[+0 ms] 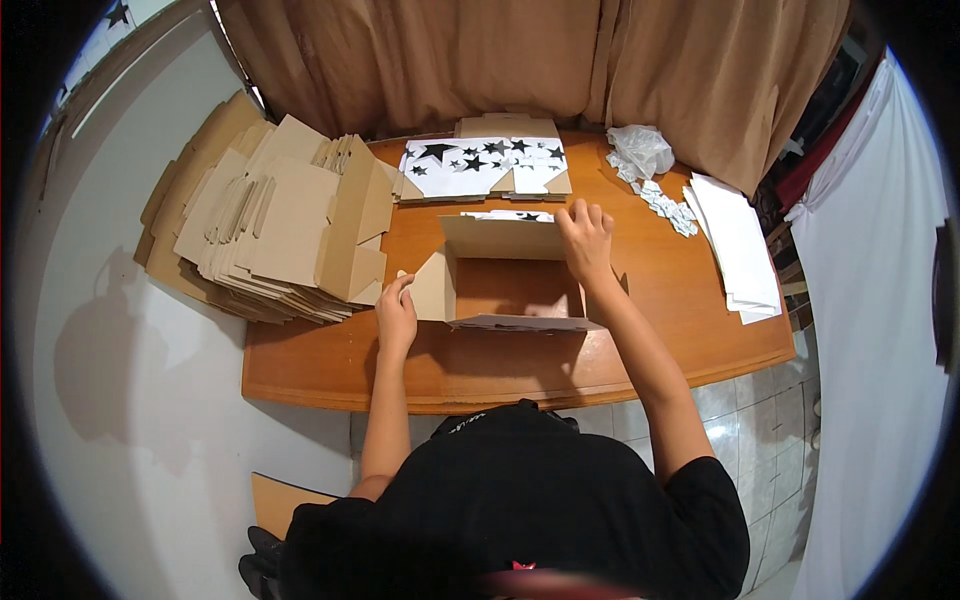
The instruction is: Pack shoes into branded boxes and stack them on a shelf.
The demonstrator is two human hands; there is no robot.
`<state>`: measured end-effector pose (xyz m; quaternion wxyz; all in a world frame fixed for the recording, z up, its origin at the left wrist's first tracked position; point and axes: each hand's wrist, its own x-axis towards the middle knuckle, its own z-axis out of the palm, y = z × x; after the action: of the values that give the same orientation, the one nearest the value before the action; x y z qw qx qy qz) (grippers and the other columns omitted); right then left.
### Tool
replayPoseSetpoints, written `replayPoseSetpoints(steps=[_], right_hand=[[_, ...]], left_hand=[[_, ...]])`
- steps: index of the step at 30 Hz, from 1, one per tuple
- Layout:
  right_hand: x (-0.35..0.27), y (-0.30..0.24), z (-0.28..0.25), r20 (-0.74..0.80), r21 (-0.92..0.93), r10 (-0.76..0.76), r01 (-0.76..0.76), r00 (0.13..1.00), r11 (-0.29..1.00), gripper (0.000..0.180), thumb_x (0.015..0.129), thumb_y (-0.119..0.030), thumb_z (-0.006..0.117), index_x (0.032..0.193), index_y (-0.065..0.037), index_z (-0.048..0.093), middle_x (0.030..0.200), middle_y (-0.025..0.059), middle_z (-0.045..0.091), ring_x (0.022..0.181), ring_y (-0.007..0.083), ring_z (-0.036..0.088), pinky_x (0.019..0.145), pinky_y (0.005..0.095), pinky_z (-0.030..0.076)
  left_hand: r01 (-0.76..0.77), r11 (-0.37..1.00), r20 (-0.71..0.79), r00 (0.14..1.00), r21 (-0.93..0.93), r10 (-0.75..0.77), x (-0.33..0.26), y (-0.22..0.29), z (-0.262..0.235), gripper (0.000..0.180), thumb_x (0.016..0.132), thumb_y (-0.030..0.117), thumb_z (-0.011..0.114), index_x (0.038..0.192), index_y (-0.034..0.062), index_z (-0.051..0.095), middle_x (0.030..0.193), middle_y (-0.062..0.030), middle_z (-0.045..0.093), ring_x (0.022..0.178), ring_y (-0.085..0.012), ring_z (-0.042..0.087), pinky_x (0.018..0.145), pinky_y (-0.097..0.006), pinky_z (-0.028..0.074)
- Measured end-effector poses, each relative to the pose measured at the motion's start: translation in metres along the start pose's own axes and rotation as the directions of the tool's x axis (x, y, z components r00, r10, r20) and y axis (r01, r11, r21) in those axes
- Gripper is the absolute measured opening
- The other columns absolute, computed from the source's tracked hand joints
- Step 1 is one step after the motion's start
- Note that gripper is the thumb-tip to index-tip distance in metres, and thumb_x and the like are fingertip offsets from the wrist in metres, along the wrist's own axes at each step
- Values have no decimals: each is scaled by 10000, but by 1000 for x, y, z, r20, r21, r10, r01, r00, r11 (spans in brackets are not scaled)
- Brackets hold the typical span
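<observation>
On the near part of the table (pixel 690 335), the left hand (pixel 397 315) pinches the left flap (pixel 433 288) of the box (pixel 505 240); the right hand (pixel 587 240) curls at its far right, grip unclear. Squaring seems underway, calling next for even steadying. Star-patterned cardboard (pixel 437 181) lies farther.

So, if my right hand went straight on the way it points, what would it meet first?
Probably the star-patterned cardboard stack just ahead, though your right hand may pass above it; depth is unclear.
</observation>
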<state>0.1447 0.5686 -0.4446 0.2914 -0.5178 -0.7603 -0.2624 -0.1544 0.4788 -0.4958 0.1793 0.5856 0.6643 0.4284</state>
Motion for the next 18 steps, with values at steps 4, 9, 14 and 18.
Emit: replayPoseSetpoints(steps=[4, 9, 14, 18], right_hand=[[-28, 0, -1, 219, 13, 47, -51, 975, 999, 45, 715, -56, 549, 737, -94, 541, 773, 67, 551, 773, 235, 578, 608, 314, 459], [-46, 12, -12, 284, 153, 254, -305, 925, 940, 51, 755, -52, 525, 705, -57, 516, 752, 99, 553, 733, 299, 589, 615, 447, 470], [-56, 23, -35, 198, -129, 180, -157, 964, 979, 52, 748, -122, 552, 774, -109, 594, 770, 56, 550, 844, 222, 534, 685, 366, 400], [-76, 47, -15, 118, -274, 143, -106, 983, 956, 114, 709, -220, 618, 776, -130, 597, 768, 37, 550, 888, 202, 487, 727, 357, 335]], left_hand=[[22, 990, 18, 1000, 141, -25, 1, 10, 3, 266, 822, 41, 522, 1076, -4, 589, 1034, -172, 616, 980, -305, 585, 863, -352, 441], [202, 934, 95, 966, 296, -239, 3, 53, 9, 398, 776, 218, 653, 1117, 25, 584, 1147, -194, 513, 1056, -348, 511, 908, -457, 397], [33, 714, 197, 951, 700, -237, 10, 60, 27, 1005, 656, 684, 592, 1208, -143, 449, 1398, -312, 203, 1358, -361, 40, 1032, -604, 8], [62, 749, 314, 883, 660, -349, 18, 57, 39, 1190, 634, 757, 539, 1272, -211, 271, 1441, -298, 90, 1368, -363, -23, 1047, -573, -42]])
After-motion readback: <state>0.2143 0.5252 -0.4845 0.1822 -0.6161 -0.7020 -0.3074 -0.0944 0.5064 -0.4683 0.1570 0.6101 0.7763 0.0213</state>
